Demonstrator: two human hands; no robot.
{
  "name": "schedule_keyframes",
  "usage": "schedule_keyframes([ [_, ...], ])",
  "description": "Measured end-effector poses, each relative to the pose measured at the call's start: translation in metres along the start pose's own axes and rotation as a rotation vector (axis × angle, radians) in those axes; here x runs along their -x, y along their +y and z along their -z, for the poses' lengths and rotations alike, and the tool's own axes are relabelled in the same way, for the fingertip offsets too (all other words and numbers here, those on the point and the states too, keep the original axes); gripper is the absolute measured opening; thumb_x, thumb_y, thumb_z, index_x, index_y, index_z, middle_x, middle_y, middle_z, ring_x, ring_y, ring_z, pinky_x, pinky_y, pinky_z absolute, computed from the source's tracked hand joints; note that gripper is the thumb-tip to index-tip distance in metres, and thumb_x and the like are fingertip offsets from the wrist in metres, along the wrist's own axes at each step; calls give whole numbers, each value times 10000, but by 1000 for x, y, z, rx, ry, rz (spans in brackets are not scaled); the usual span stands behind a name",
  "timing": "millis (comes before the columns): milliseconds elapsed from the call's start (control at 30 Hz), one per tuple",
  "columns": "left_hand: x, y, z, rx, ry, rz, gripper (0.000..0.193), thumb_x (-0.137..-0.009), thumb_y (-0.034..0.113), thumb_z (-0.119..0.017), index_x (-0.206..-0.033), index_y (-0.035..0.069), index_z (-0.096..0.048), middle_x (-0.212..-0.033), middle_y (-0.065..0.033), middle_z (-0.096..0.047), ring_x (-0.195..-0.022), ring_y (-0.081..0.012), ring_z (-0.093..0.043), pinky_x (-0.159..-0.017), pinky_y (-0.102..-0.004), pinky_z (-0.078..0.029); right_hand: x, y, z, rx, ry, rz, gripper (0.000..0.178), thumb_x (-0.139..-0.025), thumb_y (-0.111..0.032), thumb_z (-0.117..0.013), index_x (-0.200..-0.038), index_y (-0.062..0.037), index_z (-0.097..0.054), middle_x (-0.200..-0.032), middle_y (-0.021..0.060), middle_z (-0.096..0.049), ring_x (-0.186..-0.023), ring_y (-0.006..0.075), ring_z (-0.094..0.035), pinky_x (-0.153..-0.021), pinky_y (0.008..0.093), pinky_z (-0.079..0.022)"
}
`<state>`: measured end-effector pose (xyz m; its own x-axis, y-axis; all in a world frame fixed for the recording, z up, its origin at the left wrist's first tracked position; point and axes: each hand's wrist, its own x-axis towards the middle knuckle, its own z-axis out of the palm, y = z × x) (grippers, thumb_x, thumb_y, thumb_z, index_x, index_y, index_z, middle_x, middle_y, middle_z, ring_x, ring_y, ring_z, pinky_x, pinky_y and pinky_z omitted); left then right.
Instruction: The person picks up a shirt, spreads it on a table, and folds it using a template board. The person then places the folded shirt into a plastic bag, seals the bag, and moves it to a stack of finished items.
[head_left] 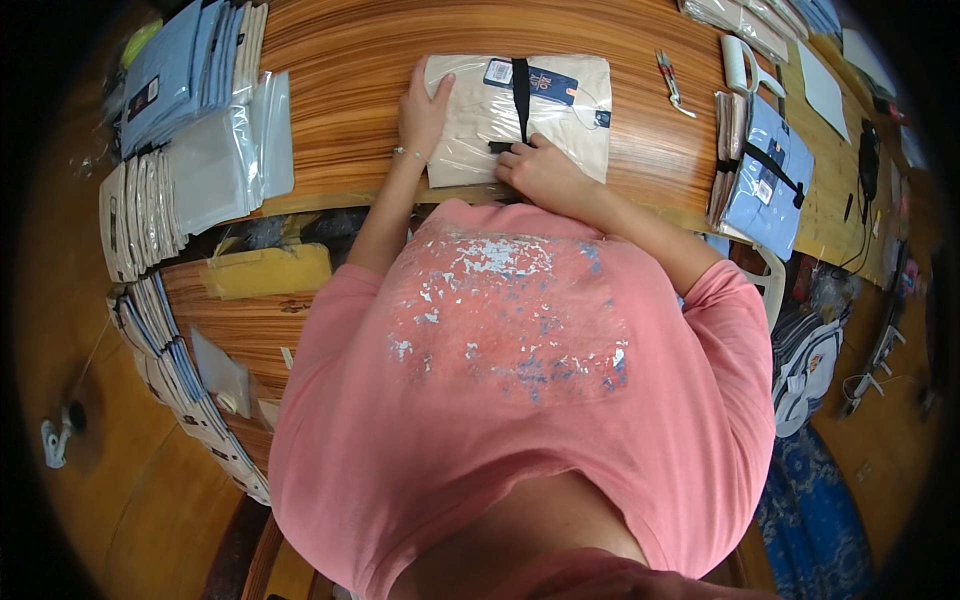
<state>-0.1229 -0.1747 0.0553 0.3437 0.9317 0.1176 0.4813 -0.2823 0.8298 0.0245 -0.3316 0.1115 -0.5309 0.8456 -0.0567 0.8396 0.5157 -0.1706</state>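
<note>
right hand [545, 178]: nearest the body, elbow bent outward; fingers curled together and seemingly clamped on the lower part of the black band [521, 95], probably to keep it taut against the packet.
wrapped packet [455, 135]: flat on the bench [350, 60] at the edge in front of the chest, a cream folded garment in clear film, likely set there so both hands reach it easily.
left hand [425, 122]: at the packet's left edge, thumb on top, the other fingers along the side; whether they close underneath i cannot tell. it seems to steady the packet.
blue bundle [772, 180]: to the right, similarly black-banded, apparently kept clear of the working spot.
clear sleeves [215, 165]: to the left, beside folded cream garments [140, 215], perhaps stacked for easy reach.
snips [668, 80]: beyond the packet, to its right, seemingly parked within reach.
white handled tool [737, 65]: further right, near the bench's far side.
</note>
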Motion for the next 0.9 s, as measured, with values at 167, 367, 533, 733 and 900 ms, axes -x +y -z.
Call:
schedule_keyframes([
  [167,-6,5,8,2,-168,193,570,-870,367,-571,-1308,39,-410,-1245,-226,-507,-1152,-372,-483,-949,-396,-385,13,9,11,-128,56,-44,127,-779,-178,-566,-865,-116,-635,-881,16,-594,-930,195,-543,-803,356,-400],
  [367,12,45,-6,-297,15,-383,489,-881,286,-503,-1335,126,-419,-1431,-150,-294,-1325,-381,-218,-1047,-557,-168,-21,28,27,-118,621,-611,418,-870,-320,-518,-1262,-177,-505,-1336,173,-396,-1271,374,-312,-997,589,-226],
  [533,26,43,-43,-632,-131,-366,474,-872,237,-454,-1344,204,-421,-1463,-111,-248,-1350,-386,-157,-992,-691,-84,-35,43,-42,8,493,-720,512,-897,-411,-424,-1375,-232,-374,-1445,138,-285,-1332,385,-218,-988,684,-112],
  [733,29,39,-47,-651,-182,-320,482,-869,248,-451,-1347,192,-423,-1478,-99,-225,-1364,-384,-124,-1007,-674,-69,-33,41,-45,-111,497,-725,523,-897,-369,-433,-1393,-230,-344,-1459,125,-268,-1347,382,-193,-1000,674,-92],
  [900,27,34,-52,-650,-206,-325,505,-862,263,-457,-1361,203,-406,-1479,-99,-228,-1365,-391,-121,-1006,-683,-50,-30,45,-46,-92,509,-726,536,-853,-375,-488,-1356,-208,-407,-1433,146,-309,-1317,392,-253,-987,689,-117],
])
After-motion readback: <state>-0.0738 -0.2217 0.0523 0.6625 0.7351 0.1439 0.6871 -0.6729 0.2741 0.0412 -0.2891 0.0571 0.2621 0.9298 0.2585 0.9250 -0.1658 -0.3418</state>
